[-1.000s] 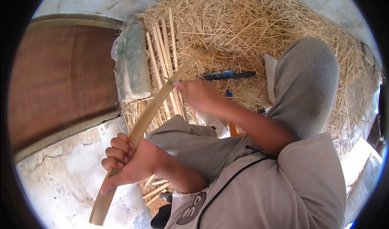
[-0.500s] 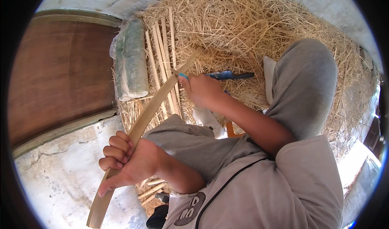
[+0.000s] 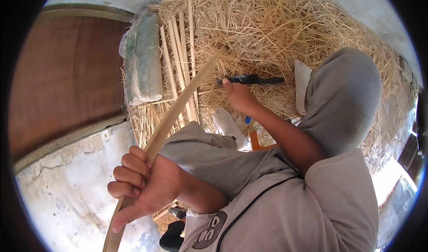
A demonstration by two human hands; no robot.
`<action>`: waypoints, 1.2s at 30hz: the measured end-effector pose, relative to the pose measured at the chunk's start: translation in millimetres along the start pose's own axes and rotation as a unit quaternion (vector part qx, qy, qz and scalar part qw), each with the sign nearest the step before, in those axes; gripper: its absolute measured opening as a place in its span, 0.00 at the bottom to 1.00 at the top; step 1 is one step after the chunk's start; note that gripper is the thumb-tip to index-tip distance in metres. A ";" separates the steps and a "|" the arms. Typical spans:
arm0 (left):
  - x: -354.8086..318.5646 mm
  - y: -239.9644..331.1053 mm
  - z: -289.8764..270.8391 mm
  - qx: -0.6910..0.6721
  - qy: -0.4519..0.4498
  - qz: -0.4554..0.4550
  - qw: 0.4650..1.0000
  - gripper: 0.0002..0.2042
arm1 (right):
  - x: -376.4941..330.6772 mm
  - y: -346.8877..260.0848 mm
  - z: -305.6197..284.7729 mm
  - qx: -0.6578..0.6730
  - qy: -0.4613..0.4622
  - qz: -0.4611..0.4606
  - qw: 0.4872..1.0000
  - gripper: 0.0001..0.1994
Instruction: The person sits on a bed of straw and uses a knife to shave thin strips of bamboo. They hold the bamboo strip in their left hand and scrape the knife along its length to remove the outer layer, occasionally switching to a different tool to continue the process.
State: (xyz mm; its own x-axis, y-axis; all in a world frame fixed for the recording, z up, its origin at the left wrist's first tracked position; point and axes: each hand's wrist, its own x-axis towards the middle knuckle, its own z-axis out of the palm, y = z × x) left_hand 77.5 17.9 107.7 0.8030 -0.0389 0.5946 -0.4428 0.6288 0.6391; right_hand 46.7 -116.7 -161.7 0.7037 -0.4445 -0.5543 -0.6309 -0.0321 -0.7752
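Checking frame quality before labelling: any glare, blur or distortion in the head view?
Head view: strong fisheye, black rim around the picture; the bamboo strip bows. Hard sunlight, near-blown at the lower right. Left hand and right hand sharp, no motion blur; straw crisp.
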 end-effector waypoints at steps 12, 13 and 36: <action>35.5 3.5 -39.2 -0.074 -0.336 -0.070 0.936 0.39 | -53.4 -94.5 -75.8 0.078 -0.069 -0.118 0.988 0.28; 31.8 3.2 -38.3 -0.084 -0.321 -0.075 0.940 0.40 | -58.7 -101.0 -85.0 0.034 -0.103 -0.133 0.985 0.28; -23.7 -3.7 24.6 0.009 0.049 0.044 0.998 0.37 | -80.0 -102.2 -65.9 -0.156 -0.036 -0.200 0.966 0.13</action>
State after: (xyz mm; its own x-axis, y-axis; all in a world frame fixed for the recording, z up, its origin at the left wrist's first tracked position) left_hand 50.2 -2.6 103.3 0.7955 0.0920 0.5990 -0.5194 0.6127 0.5957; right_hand 33.4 -136.9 -18.1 0.9257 -0.2775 -0.2569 -0.3632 -0.4629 -0.8086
